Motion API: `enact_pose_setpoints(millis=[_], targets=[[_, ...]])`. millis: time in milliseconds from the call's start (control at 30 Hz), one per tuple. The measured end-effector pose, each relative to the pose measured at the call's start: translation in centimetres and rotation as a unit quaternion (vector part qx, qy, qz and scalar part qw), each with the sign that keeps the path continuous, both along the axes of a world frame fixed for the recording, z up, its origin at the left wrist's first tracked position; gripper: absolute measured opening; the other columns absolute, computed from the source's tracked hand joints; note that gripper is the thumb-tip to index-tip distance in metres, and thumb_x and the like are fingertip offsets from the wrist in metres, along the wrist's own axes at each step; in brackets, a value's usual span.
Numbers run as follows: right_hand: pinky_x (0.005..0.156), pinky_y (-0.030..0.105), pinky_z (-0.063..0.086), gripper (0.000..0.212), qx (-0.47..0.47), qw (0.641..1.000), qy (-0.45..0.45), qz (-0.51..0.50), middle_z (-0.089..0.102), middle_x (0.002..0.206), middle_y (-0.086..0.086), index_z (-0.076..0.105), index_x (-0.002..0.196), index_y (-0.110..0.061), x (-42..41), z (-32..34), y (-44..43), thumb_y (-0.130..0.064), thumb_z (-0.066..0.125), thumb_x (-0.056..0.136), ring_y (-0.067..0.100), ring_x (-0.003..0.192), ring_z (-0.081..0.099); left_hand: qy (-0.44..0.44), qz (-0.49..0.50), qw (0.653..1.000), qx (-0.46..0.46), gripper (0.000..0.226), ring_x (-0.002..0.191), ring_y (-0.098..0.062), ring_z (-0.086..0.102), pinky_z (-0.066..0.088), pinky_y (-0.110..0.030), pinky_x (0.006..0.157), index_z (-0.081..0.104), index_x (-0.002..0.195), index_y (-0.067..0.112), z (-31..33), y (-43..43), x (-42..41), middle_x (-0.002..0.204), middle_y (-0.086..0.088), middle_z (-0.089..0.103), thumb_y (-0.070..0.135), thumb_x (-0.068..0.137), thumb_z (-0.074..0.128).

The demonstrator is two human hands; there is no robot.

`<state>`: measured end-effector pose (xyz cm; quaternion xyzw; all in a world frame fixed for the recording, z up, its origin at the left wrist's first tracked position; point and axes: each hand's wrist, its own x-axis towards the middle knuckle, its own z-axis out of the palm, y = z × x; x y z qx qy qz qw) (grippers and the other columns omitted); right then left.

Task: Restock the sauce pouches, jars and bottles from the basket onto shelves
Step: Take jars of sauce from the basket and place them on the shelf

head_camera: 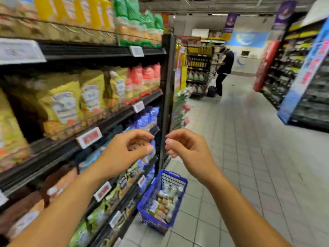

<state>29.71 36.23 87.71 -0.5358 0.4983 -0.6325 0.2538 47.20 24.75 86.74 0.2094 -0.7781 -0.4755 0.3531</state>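
A blue wire basket [147, 198] stands on the tiled floor against the foot of the shelving, with several pale sauce pouches and jars [164, 205] inside. My left hand [128, 148] and my right hand [185, 148] hover side by side at chest height, well above the basket, fingers loosely curled and apart, holding nothing. To the left, the shelf [114, 120] carries yellow sauce pouches [64, 104] and red pouches [142, 75]. Blue pouches [146, 118] sit one level lower.
Shelving runs along the whole left side, with price tags [89, 137] on its edges. A person [224, 68] stands far down the aisle beside another basket [211, 91]. More shelves [302, 77] line the right. Tiled floor [249, 157] stretches between.
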Motion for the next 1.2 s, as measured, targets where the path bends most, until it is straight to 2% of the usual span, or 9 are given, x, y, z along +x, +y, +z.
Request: enact_pose_setpoints(millis=[100, 367, 533, 733, 933, 1200], targets=[[0.060, 0.022, 0.052, 0.013, 0.028, 0.999, -0.009, -0.021, 0.069, 0.071, 0.001, 0.068, 0.089, -0.011, -2.0, -1.9, 0.5, 0.002, 0.067, 0.090, 0.012, 0.062, 0.063, 0.008, -0.020, 0.999, 0.045, 0.023, 0.075, -0.024, 0.067, 0.055, -0.029, 0.070, 0.071, 0.103, 0.023, -2.0, -0.1, -2.8, 0.087, -0.008, 0.070, 0.005, 0.088, 0.071], [0.061, 0.018, 0.051, 0.012, 0.083, 0.994, -0.046, -0.062, 0.071, 0.070, -0.001, 0.069, 0.089, -0.014, -6.3, -7.3, -1.9, -0.002, 0.068, 0.091, 0.007, 0.065, 0.065, -0.001, -0.050, 0.991, 0.125, 0.023, 0.073, -0.013, 0.068, 0.053, -0.019, 0.066, 0.068, 0.107, 0.014, -6.5, -2.9, -8.1, 0.080, 0.002, 0.070, 0.000, 0.090, 0.067], [0.060, 0.019, 0.052, 0.016, 0.122, 0.986, -0.063, -0.090, 0.071, 0.072, -0.001, 0.069, 0.087, -0.019, -9.1, -10.4, -5.8, -0.004, 0.068, 0.091, 0.008, 0.066, 0.066, -0.013, -0.054, 0.983, 0.175, 0.022, 0.072, -0.012, 0.067, 0.054, -0.019, 0.067, 0.066, 0.110, 0.008, -9.6, -6.7, -11.3, 0.078, 0.002, 0.069, -0.001, 0.091, 0.065], [0.059, 0.020, 0.051, 0.010, 0.172, 0.974, -0.087, -0.124, 0.071, 0.072, -0.002, 0.069, 0.088, -0.016, -12.4, -13.1, -11.0, -0.006, 0.069, 0.091, 0.007, 0.063, 0.064, -0.028, -0.066, 0.970, 0.231, 0.021, 0.070, -0.010, 0.065, 0.055, -0.022, 0.066, 0.065, 0.110, 0.007, -13.1, -12.6, -15.3, 0.077, -0.001, 0.067, -0.002, 0.091, 0.064], [0.058, 0.021, 0.050, 0.015, 0.206, 0.961, -0.110, -0.149, 0.071, 0.074, 0.001, 0.071, 0.085, -0.021, -15.0, -16.1, -14.7, -0.007, 0.069, 0.092, 0.011, 0.063, 0.063, -0.054, -0.091, 0.962, 0.252, 0.019, 0.075, -0.011, 0.068, 0.056, -0.023, 0.069, 0.067, 0.108, 0.017, -16.2, -17.4, -18.7, 0.079, 0.003, 0.072, 0.006, 0.092, 0.066], [0.058, 0.021, 0.049, 0.007, 0.258, 0.940, -0.154, -0.164, 0.070, 0.073, -0.002, 0.069, 0.090, -0.012, -19.2, -20.3, -17.9, -0.006, 0.067, 0.092, 0.007, 0.062, 0.061, -0.078, -0.092, 0.950, 0.288, 0.023, 0.077, -0.012, 0.070, 0.056, -0.021, 0.067, 0.073, 0.098, 0.036, -20.8, -21.8, -22.2, 0.084, -0.001, 0.074, 0.015, 0.090, 0.069]])
